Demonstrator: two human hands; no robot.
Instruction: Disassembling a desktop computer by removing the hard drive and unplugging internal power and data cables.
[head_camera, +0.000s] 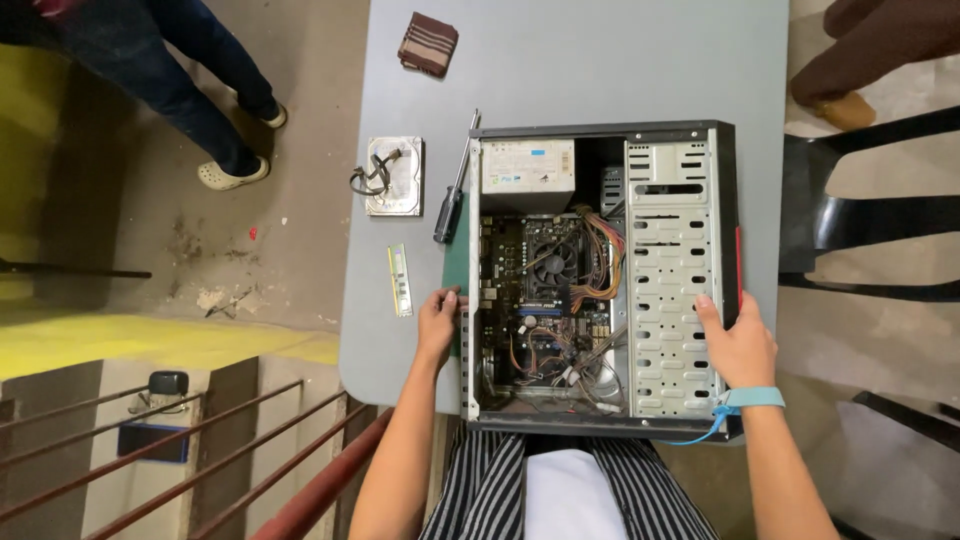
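Computer tower case (600, 280), one of it, lies on its side with the panel off, at the near edge of the grey table (560, 70), its base hanging just over the person's striped lap. The left hand (437, 325), at 9 o'clock of the case, curls its fingers over the left rim and grips it. The right hand (738, 345), at 3 o'clock, wraps the right rim, fingers laid on the perforated drive bay (668, 290); one blue wrist strap (752, 398) circles that wrist. Inside sit one motherboard (540, 300) with one cooler fan (556, 265), a bundle of coloured wires (600, 260), and one power supply (527, 167) at 12 o'clock. Left of the case lie one memory stick (400, 280), one screwdriver (452, 195) and one hard drive (394, 177). Farthest, at 11 o'clock, rests one folded striped cloth (428, 44).
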